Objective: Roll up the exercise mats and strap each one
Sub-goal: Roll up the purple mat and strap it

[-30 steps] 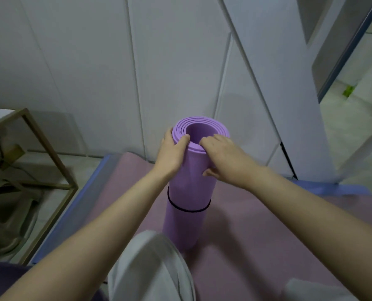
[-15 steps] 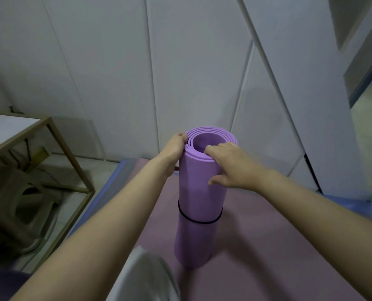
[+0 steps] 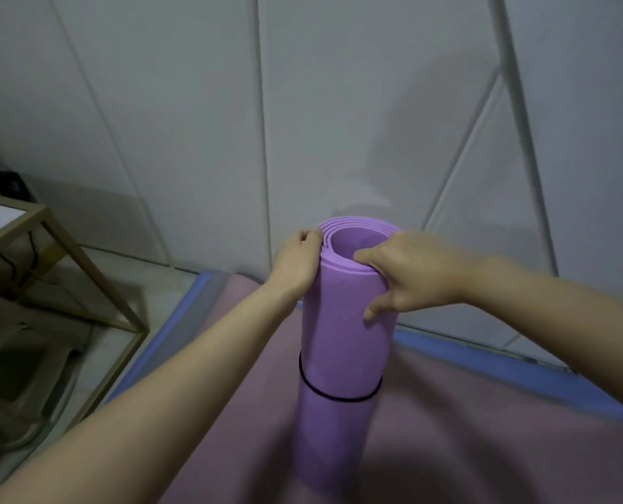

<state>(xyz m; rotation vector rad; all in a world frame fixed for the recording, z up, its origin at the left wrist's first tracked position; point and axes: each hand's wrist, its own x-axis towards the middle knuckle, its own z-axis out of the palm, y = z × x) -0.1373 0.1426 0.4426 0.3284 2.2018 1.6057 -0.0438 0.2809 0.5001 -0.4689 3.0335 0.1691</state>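
- In the middle of the view, on a flat pink mat (image 3: 466, 441) spread over the floor, a rolled purple foam exercise mat (image 3: 342, 340) stood upright on one end. Its spiral of layers and hollow core showed at the top.
- A thin black elastic strap (image 3: 339, 397) circled the roll about halfway down, below both hands, and sat snug against the foam.
- The left hand (image 3: 297, 265) grasped the top of the roll from the left side. Its fingers were curled against the outer layer, with the fingertips touching the rim.
- The right hand (image 3: 409, 274) grasped the top from the right. Its fingers lay hooked over the rim onto the layered end, while the thumb pressed against the front of the roll lower down.
- Both bare forearms reached in from the lower corners of the view and met at the roll's upper end.
- A blue mat (image 3: 520, 372) lay under the pink one, its edge showing as a band along the left and along the far right.
- Behind the roll rose a white panelled wall (image 3: 193, 121) with thin seams, some upright and some slanted.
- To the left, well apart from the roll, stood a white-topped stand with a thin gold-coloured metal frame (image 3: 84, 257). A pale plastic stool (image 3: 59, 358) sat beneath it on the light floor, and dark cables hung inside the frame.
- A small dark object (image 3: 10, 181) sat against the wall above the stand's top, too dim to identify.
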